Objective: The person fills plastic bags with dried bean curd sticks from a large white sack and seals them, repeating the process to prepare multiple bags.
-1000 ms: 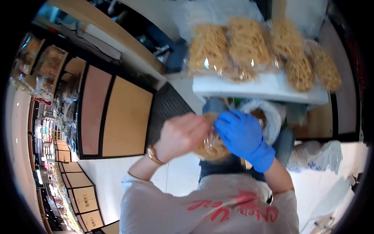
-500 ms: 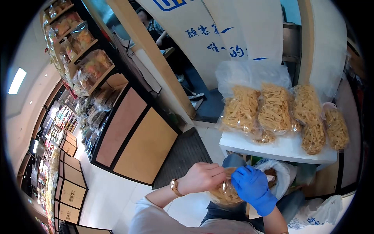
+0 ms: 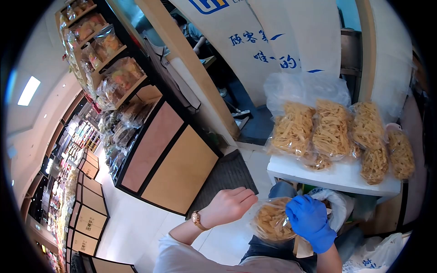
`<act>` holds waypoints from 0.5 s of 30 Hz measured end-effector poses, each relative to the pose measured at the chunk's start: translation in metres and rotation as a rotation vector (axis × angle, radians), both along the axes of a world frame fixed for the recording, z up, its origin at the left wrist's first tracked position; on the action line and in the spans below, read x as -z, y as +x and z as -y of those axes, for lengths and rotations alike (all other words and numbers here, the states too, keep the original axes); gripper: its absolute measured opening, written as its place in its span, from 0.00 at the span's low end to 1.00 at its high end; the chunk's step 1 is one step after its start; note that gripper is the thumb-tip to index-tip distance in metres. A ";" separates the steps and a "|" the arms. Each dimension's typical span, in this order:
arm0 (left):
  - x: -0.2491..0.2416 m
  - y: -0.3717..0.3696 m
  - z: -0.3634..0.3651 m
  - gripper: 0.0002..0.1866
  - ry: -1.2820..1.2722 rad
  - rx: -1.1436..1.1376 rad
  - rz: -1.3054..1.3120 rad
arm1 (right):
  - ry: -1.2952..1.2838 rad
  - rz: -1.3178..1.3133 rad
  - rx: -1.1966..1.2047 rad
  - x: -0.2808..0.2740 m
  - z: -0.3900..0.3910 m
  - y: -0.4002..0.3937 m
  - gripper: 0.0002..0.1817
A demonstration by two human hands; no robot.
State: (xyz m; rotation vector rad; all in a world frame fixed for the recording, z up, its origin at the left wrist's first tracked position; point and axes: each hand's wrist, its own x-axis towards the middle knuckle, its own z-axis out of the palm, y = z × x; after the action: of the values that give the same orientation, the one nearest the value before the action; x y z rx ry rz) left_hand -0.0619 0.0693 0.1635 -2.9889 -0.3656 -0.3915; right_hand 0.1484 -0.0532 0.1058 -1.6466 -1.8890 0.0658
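Note:
A clear plastic bag of pale yellow strips [image 3: 273, 220] is over my lap. My right hand [image 3: 312, 223], in a blue glove, is closed on the bag's gathered top at its right side. My bare left hand [image 3: 230, 207], with a gold watch on the wrist, is at the bag's upper left. Its fingers are pressed together, their tips close to the plastic edge; what they pinch, if anything, is too small to tell.
Several filled bags of similar strips [image 3: 330, 129] lie on a white table [image 3: 332, 175] ahead. Below it stands an open white bag [image 3: 341, 207]. A printed plastic bag [image 3: 378, 257] is at lower right. Shelves with packaged goods [image 3: 170, 157] stand left. A person [image 3: 193, 34] is beyond the doorway.
My left hand has moved left, away from my gloved right hand. More of the bag shows between them. The whole view has shifted slightly.

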 end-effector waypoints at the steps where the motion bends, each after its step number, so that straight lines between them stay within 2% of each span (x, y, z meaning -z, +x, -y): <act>1: 0.004 0.000 -0.001 0.04 0.004 0.006 0.023 | 0.023 0.003 0.000 0.001 0.000 0.000 0.04; 6: 0.007 0.013 0.003 0.05 -0.037 -0.043 0.068 | 0.062 0.043 0.007 0.004 -0.003 -0.001 0.04; 8: 0.011 0.017 0.006 0.05 -0.099 0.050 0.154 | 0.027 0.046 -0.025 0.002 -0.002 -0.005 0.04; 15: 0.014 0.020 0.007 0.06 -0.098 0.049 0.111 | 0.087 0.053 -0.035 0.007 -0.004 -0.009 0.04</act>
State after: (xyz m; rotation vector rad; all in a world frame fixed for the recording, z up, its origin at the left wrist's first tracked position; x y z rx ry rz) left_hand -0.0420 0.0626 0.1491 -3.0844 -0.3306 -0.5627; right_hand 0.1390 -0.0489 0.0988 -1.5718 -1.9329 -0.0460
